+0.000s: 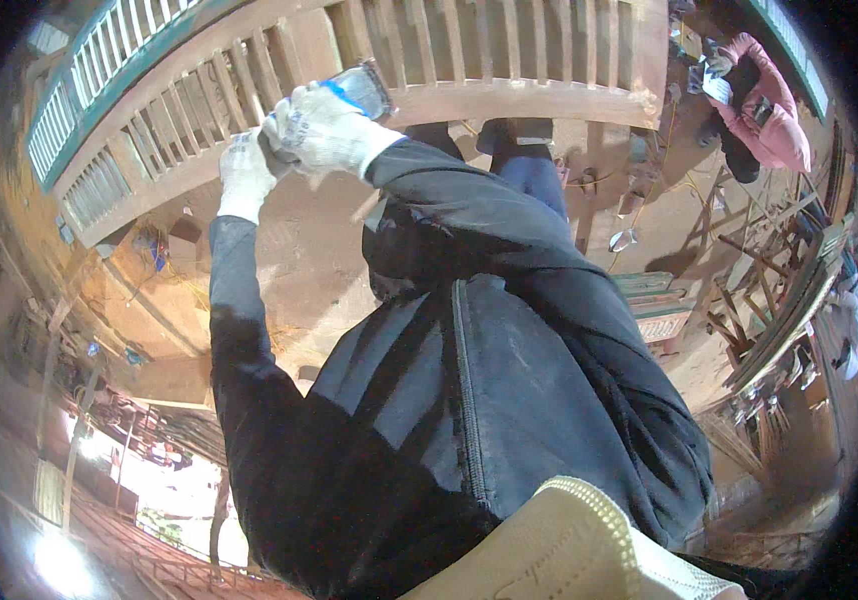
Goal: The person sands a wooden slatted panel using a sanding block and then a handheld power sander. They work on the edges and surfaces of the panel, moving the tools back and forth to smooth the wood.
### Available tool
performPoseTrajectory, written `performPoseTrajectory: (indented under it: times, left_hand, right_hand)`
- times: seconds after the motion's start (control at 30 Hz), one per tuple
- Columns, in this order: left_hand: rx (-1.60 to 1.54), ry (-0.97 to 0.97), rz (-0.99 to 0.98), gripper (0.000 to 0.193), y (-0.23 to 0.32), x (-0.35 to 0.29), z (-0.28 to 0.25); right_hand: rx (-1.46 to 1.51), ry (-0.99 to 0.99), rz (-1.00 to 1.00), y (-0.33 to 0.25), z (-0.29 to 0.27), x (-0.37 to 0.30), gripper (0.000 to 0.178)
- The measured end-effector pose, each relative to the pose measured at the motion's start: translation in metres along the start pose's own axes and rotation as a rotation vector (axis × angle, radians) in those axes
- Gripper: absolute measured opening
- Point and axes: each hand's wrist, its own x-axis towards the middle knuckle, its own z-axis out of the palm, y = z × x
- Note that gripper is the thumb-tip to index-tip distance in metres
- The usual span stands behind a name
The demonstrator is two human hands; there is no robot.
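Note:
My left hand (247, 172), in a white work glove, is closed at the lower rail of a long slatted wooden panel (519, 102). Right beside it, my right hand (324, 132), gloved the same way, has its fingers curled in against the left one. Whatever lies between the fingers is hidden. Just past the right hand, a greyish see-through object with a blue edge (367, 88) rests over the slats; its kind is unclear, and whether the hand touches it cannot be told.
A second slatted panel with a green frame (57, 150) stands behind at left. At far right, another person in a pink top (784, 125) bends over something. Stacked wooden boards (794, 305) lie on the right. A low wooden surface (154, 320) is at left.

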Motion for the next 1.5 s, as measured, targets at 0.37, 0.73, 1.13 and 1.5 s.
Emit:
performPoseTrajectory:
  times: [0.37, 0.73, 1.13, 1.5]
  left_hand:
    - [0.04, -0.304, 0.248, 0.048, 0.225, 0.055, -0.037]
    - [-0.152, -0.161, 0.318, 0.047, 0.464, 0.109, -0.031]
    - [-0.045, -0.139, 0.241, 0.036, 0.489, 0.153, -0.053]
    - [-0.098, -0.048, 0.279, 0.036, 0.491, 0.144, -0.041]
  right_hand:
    - [0.109, 0.243, 0.246, 0.076, -0.068, -0.191, 0.048]
    - [-0.113, 0.198, 0.231, 0.214, -0.193, -0.369, 0.063]
    - [-0.248, 0.092, 0.239, 0.266, -0.216, -0.363, 0.074]
    - [-0.231, 0.123, 0.234, 0.259, -0.215, -0.369, 0.068]
